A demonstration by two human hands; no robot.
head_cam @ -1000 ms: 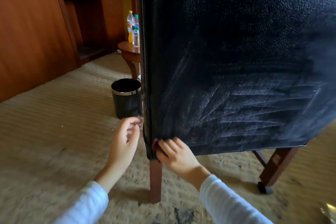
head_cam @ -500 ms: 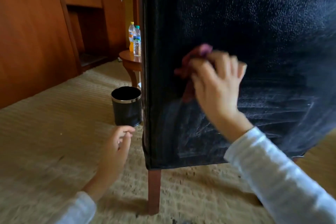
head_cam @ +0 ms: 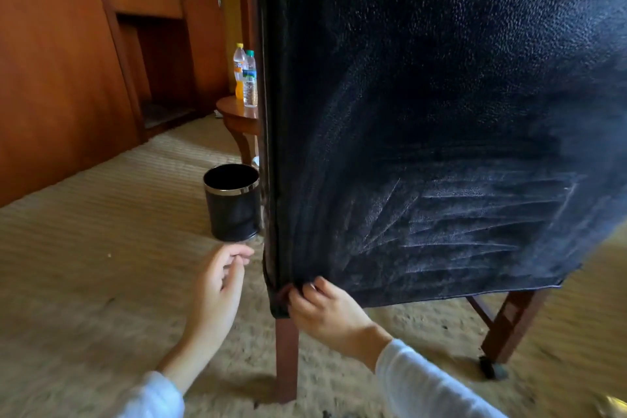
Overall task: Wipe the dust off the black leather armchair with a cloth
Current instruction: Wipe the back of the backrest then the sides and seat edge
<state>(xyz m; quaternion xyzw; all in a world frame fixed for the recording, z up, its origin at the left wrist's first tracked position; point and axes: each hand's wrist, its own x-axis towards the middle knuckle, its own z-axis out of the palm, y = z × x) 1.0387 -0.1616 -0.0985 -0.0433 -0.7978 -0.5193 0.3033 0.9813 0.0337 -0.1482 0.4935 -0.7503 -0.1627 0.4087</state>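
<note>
The back of the black leather armchair (head_cam: 441, 112) fills the right of the view, with pale streaks of dust across its lower half. My right hand (head_cam: 325, 312) presses a dark red cloth (head_cam: 283, 292) against the chair's bottom left corner; only a small bit of the cloth shows past my fingers. My left hand (head_cam: 219, 288) hovers just left of that corner, fingers loosely curled and holding nothing, apart from the leather.
A black waste bin (head_cam: 232, 204) with a silver rim stands on the beige carpet, left of the chair. Behind it a small round wooden table (head_cam: 237, 115) carries two plastic bottles (head_cam: 246, 78). Wooden chair legs (head_cam: 286, 360) stand below. Wood panelling lines the left wall.
My right hand has swept the cloth from the middle of the chair back down to its bottom left corner. The left hand has barely moved.
</note>
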